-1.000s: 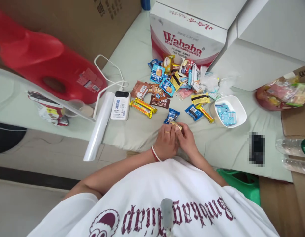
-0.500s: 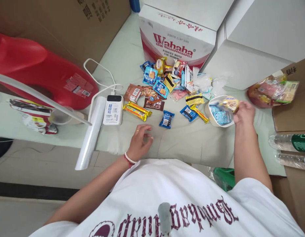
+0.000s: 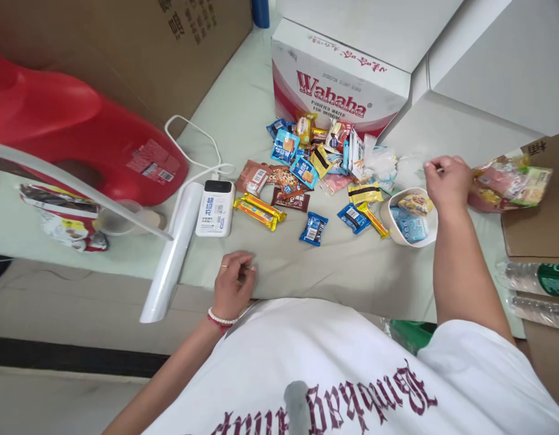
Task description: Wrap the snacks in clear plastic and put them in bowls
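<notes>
Near the front edge of the table, my left hand [image 3: 234,283] rests with loosely bent fingers, thumb apart from them and nothing held. My right hand [image 3: 448,184] is raised just behind a white tub [image 3: 427,243], its fingers curled together; what they hold, if anything, is hidden. Clear plastic wrapping [image 3: 410,172] lies close to those fingertips. Inside the tub are a yellow snack packet [image 3: 416,204] and light-blue packets [image 3: 410,225]. Left of it lie a thin yellow snack bar [image 3: 373,220], a blue packet [image 3: 353,217] and another blue packet [image 3: 314,228].
A pile of snack packets [image 3: 305,171] lies before a Wahaha carton [image 3: 338,90]. Two yellow bars [image 3: 260,211], a power bank [image 3: 215,208] with a white cable, a plastic film roll [image 3: 173,254] and a red jug [image 3: 102,127] stretch leftward. A bag of snacks [image 3: 510,181] stands at right.
My right hand has let go of the yellow snack packet, now in the tub, and moved up and away behind it. My left hand has drawn back toward my body, its fingers more bent.
</notes>
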Tool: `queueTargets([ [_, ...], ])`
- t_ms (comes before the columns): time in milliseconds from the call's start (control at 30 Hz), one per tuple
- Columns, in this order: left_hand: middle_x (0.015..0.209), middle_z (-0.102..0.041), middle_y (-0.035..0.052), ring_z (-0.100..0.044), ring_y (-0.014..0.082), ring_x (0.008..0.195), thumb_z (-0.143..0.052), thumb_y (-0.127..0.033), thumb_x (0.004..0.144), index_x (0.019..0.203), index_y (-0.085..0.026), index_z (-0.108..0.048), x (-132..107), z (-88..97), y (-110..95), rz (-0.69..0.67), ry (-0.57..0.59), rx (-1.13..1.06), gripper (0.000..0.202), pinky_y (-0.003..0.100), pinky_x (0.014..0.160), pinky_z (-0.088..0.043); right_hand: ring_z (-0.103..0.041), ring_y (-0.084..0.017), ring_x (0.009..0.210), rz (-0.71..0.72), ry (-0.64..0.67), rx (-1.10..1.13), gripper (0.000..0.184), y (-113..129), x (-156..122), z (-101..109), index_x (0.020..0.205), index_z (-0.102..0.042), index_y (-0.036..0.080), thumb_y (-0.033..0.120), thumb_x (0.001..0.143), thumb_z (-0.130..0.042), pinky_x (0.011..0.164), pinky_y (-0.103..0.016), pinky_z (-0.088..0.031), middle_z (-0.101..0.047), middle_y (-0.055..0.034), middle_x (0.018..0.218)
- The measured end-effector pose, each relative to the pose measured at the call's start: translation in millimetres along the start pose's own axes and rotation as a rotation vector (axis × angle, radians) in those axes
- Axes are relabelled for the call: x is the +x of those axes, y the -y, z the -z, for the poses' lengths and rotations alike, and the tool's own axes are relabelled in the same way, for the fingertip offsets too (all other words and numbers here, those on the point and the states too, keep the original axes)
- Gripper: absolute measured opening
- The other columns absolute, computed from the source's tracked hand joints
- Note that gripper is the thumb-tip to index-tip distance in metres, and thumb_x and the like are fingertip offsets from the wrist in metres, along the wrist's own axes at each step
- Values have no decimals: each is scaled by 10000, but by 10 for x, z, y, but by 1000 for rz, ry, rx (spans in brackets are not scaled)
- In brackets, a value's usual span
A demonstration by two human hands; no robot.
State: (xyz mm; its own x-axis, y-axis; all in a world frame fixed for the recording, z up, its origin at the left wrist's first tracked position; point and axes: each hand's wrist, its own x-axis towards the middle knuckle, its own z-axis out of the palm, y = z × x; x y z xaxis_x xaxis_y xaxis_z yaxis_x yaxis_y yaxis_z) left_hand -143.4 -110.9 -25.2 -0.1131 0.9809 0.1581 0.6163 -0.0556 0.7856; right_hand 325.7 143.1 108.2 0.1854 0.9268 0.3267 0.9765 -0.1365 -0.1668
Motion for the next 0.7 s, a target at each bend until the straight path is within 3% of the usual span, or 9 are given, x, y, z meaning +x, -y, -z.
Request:
queueTargets([
  [133,1096,-642,82,-647,164,864,-572,-225,959,1022,-197,-683,29,19,2,-33,43,8,131,291,710,-571,-635,-201,844,148,94,174,262,353,377,-342,1100,-774,127,202,919,-600,883,-337,-488,-702,-138,1078],
  [267,1072,-657,86,-663,188,939,-561,-205,955,974,-192,-706,21,58,-7,-53,60,23,147,317,803,-575,-611,-274,1086,286,302,51,438,576,547,-672,1219,-739,171,165,781,-739,980,-407,-484,-629,-148,1296],
  [333,1064,-660,87,-665,195,972,-556,-204,957,964,-189,-710,4,70,-17,-54,52,24,154,330,853,-570,-583,-296,1144,306,376,-34,410,620,559,-734,1193,-745,179,191,783,-756,1000,-443,-469,-616,-151,1314],
  [533,1026,-663,73,-652,159,875,-565,-210,964,968,-190,-708,-13,112,-94,-24,67,-66,144,276,742,-544,-638,-275,1008,205,294,24,255,554,487,-606,1028,-789,158,321,837,-746,934,-423,-498,-693,-142,1111],
  [700,973,-665,58,-636,159,862,-586,-206,952,992,-200,-708,82,135,-203,-8,132,-215,128,275,741,-533,-622,-199,742,93,386,342,214,350,421,-372,988,-788,133,255,833,-705,777,-370,-524,-711,-71,797],
])
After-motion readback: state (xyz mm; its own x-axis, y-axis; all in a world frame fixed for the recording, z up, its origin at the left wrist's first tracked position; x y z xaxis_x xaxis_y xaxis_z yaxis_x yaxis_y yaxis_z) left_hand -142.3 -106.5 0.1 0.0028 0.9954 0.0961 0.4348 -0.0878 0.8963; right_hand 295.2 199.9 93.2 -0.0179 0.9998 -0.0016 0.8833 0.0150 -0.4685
